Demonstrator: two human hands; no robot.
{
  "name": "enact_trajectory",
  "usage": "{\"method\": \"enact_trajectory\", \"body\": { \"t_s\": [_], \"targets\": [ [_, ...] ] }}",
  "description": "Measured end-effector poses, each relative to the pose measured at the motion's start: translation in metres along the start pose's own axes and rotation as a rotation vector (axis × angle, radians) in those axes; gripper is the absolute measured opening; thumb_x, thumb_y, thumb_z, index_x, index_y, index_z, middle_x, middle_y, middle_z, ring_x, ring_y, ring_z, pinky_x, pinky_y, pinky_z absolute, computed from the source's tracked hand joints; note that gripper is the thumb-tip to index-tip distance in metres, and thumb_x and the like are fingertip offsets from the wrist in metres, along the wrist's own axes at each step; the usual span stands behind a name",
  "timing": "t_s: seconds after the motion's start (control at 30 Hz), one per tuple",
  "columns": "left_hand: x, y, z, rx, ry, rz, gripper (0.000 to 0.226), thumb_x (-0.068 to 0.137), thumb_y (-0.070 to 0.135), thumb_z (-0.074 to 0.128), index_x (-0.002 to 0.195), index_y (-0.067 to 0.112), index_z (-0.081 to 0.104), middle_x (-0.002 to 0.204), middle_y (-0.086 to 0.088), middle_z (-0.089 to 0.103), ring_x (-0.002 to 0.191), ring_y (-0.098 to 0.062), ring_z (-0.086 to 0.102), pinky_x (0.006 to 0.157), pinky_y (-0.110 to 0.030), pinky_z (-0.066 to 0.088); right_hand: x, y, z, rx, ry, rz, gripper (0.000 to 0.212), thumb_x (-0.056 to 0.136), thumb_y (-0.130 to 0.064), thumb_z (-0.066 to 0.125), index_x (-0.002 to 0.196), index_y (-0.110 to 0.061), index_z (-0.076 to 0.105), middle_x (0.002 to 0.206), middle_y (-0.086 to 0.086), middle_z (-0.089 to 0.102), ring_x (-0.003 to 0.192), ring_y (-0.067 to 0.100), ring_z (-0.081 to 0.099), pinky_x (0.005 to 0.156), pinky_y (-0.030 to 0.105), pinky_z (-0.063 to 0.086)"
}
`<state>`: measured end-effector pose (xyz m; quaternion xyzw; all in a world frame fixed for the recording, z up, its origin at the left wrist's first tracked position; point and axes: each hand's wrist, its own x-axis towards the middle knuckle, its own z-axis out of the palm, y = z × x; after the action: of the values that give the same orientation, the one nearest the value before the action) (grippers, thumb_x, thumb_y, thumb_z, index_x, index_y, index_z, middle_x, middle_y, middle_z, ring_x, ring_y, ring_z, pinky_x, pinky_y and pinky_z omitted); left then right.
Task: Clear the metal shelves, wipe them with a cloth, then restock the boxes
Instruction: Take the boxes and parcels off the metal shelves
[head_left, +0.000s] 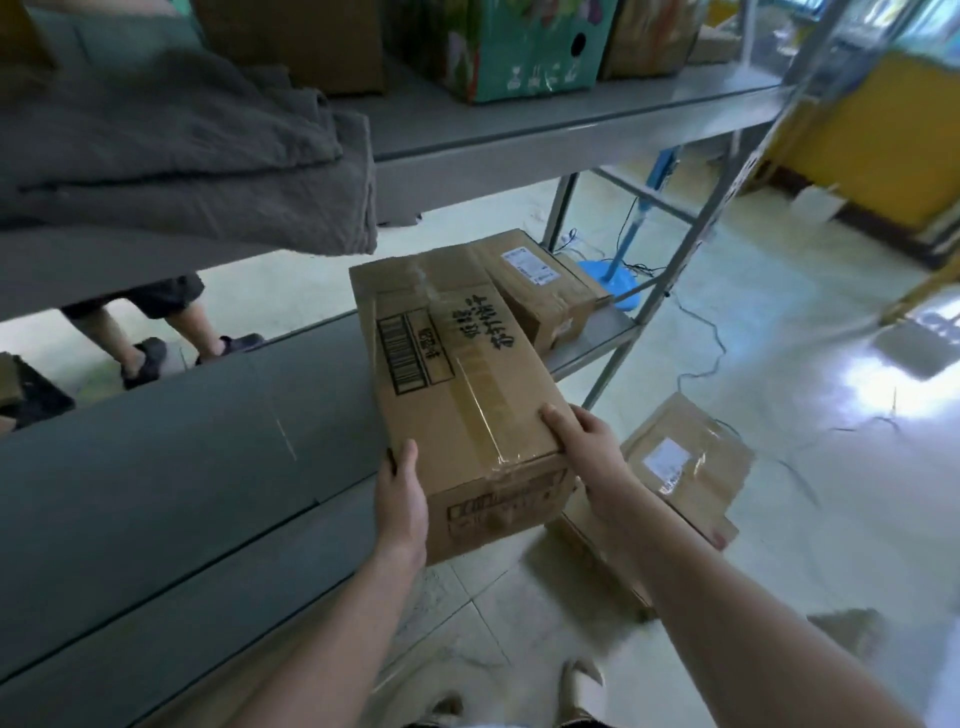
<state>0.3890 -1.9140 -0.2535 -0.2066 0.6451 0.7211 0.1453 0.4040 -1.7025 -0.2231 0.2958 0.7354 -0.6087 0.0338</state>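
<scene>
One box (457, 395) in play. Left hand (400, 499) clamps its near left side and right hand (587, 447) curls over the near right edge. Its far end rests on the lower shelf (208, 441) and its near end overhangs, so the grip suits sliding. Small box (540, 286) sits just beside its far end. Cloth (182, 156) is parked on the upper shelf (519, 130), so probably restocking. Floor boxes (685, 467) wait.

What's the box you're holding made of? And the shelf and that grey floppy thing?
The box looks like matte brown cardboard, with shiny clear tape on top. The shelf seems to be smooth grey painted metal, with a thin folded rim. The grey cloth is probably soft fabric: it wrinkles and droops over the edge.
</scene>
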Motion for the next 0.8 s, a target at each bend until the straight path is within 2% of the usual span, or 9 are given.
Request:
{"method": "enact_trajectory", "body": {
  "t_s": [0.13,0.2,0.27,0.37,0.47,0.53,0.63,0.7,0.8],
  "targets": [
    [-0.054,-0.001,-0.004,-0.062,-0.005,0.085,0.051,0.105,0.046,0.042,0.151,0.022,0.04,0.122,0.02,0.051,0.108,-0.001,0.049,0.097,-0.021,0.035,-0.047,0.018,-0.016,0.073,0.046,-0.025,0.037,0.095,-0.053,0.061,0.126,-0.032,0.061,0.103,0.0,0.075,0.085,0.013,0.076,0.078,0.035,0.061],
    [-0.078,-0.007,0.003,-0.054,-0.043,0.124,0.04,0.106,0.044,0.043,0.142,0.029,0.046,0.107,0.029,0.053,0.094,0.01,0.052,0.08,-0.013,0.038,-0.075,0.031,-0.031,0.142,0.1,-0.044,0.027,0.097,-0.049,0.061,0.12,-0.035,0.059,0.104,-0.003,0.073,0.087,0.01,0.073,0.078,0.029,0.059],
    [-0.095,-0.013,0.013,-0.055,-0.085,0.158,0.028,0.106,0.042,0.045,0.131,0.033,0.051,0.108,0.029,0.057,0.097,0.01,0.055,0.073,-0.01,0.04,-0.097,0.046,-0.048,0.21,0.181,-0.082,0.019,0.098,-0.045,0.062,0.114,-0.036,0.061,0.106,-0.008,0.072,0.085,0.0,0.07,0.07,0.017,0.052],
    [-0.119,-0.02,0.035,-0.035,-0.207,0.209,0.025,0.106,0.037,0.048,0.128,0.033,0.057,0.116,0.024,0.064,0.106,0.006,0.06,0.076,-0.008,0.045,-0.137,0.071,-0.079,0.295,0.333,-0.13,0.018,0.095,-0.043,0.066,0.108,-0.032,0.071,0.105,-0.01,0.075,0.093,0.004,0.07,0.076,0.021,0.054],
    [-0.144,-0.027,0.056,0.018,-0.38,0.224,0.023,0.105,0.036,0.05,0.125,0.032,0.061,0.115,0.015,0.069,0.1,0.0,0.067,0.076,-0.015,0.051,-0.179,0.099,-0.111,0.37,0.449,-0.161,0.041,0.089,-0.051,0.071,0.122,-0.026,0.071,0.115,-0.005,0.074,0.107,0.014,0.069,0.095,0.037,0.056],
    [-0.169,-0.04,0.072,0.06,-0.508,0.204,0.021,0.104,0.038,0.052,0.122,0.034,0.061,0.116,0.007,0.071,0.102,-0.011,0.069,0.082,-0.029,0.057,-0.216,0.123,-0.133,0.415,0.509,-0.176,0.061,0.084,-0.057,0.073,0.132,-0.02,0.065,0.122,0.0,0.071,0.109,0.015,0.068,0.094,0.035,0.057],
    [-0.208,-0.066,0.088,0.173,-0.641,0.192,0.036,0.1,0.04,0.058,0.134,0.029,0.056,0.121,0.002,0.069,0.108,-0.02,0.068,0.094,-0.046,0.056,-0.276,0.156,-0.157,0.494,0.602,-0.169,0.037,0.094,-0.041,0.069,0.124,-0.019,0.067,0.115,0.001,0.073,0.098,0.01,0.071,0.075,0.02,0.056],
    [-0.242,-0.09,0.092,0.247,-0.73,0.175,0.05,0.094,0.045,0.065,0.14,0.033,0.052,0.124,0.002,0.068,0.109,-0.021,0.068,0.095,-0.049,0.056,-0.323,0.183,-0.169,0.551,0.679,-0.137,0.023,0.094,-0.039,0.068,0.115,-0.029,0.067,0.108,-0.004,0.075,0.093,0.008,0.072,0.073,0.019,0.056],
    [-0.293,-0.125,0.1,0.334,-0.856,0.097,0.059,0.092,0.047,0.066,0.146,0.035,0.046,0.128,0.0,0.065,0.11,-0.025,0.067,0.092,-0.052,0.057,-0.386,0.224,-0.186,0.612,0.797,-0.102,0.037,0.089,-0.047,0.071,0.12,-0.027,0.065,0.108,-0.004,0.076,0.095,0.012,0.073,0.08,0.028,0.059]
  ]
}}
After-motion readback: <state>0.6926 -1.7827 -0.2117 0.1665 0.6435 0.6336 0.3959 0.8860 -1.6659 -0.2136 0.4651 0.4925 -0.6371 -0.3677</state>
